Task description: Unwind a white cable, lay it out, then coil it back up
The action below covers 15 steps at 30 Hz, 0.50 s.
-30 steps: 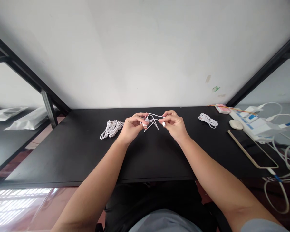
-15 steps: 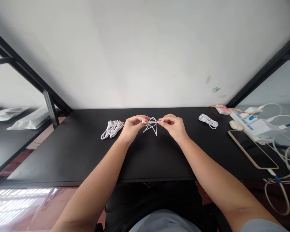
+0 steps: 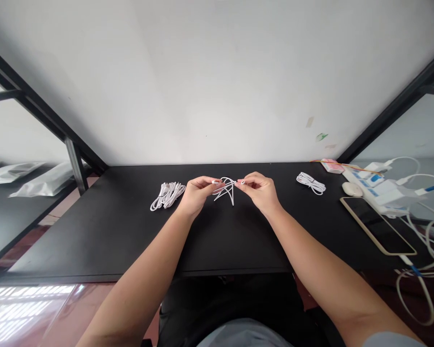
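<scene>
Nearest to the camera we see two bare forearms which reach forward over the front edge of the flat black surface. They meet near the middle of it, a little toward the far side.

The left hand is closed in a pinch: thumb and forefinger grasp one end of a thin white cable. The right hand is closed in the same way on the other end of this cable. The two hands are near each other, with only a small gap between the fingertips. Between them the thin white cable is folded in several loose loops, which hang down and cross each other just above the surface. We cannot tell if the lowest loops touch it.

To the left of the left hand, just beside it, a coiled bundle of white cable lies on the surface. To the right of the right hand, well apart, a smaller tied bundle of white cable lies near the far edge.

At the right end lies a flat smartphone with dark screen and pale frame, screen upward. Behind it we see a small white oval mouse and a white power strip with blue plugs, with white wires around it.

Behind everything stands a plain white wall.
</scene>
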Available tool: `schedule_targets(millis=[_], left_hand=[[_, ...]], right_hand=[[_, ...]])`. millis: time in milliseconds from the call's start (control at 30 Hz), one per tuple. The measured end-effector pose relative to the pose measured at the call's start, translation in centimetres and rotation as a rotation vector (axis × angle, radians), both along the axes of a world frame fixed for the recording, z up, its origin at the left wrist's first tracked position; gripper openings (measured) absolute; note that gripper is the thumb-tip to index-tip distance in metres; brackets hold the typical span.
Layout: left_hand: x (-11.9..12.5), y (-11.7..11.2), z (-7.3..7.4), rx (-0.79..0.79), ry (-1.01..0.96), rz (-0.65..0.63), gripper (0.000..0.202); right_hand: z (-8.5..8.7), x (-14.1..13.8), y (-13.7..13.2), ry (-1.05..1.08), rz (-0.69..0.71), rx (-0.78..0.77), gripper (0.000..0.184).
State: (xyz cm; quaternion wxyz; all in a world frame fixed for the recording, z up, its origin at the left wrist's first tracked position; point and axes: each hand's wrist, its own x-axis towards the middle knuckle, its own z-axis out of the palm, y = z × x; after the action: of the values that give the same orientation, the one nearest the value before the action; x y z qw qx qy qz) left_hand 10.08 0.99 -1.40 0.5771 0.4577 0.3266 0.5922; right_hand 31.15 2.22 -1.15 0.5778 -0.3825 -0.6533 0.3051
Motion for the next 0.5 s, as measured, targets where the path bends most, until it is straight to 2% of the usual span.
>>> schedule_targets(millis=[367, 500], left_hand=[[0.04, -0.03, 0.28, 0.009, 0.041, 0.018, 0.022], [0.12, 0.15, 0.41, 0.014, 0.123, 0.062, 0.012]], right_hand=[[0.07, -0.02, 0.0, 0.009, -0.006, 0.004, 0.014], [0.01, -0.1, 0.07, 0.077, -0.024, -0.052, 0.02]])
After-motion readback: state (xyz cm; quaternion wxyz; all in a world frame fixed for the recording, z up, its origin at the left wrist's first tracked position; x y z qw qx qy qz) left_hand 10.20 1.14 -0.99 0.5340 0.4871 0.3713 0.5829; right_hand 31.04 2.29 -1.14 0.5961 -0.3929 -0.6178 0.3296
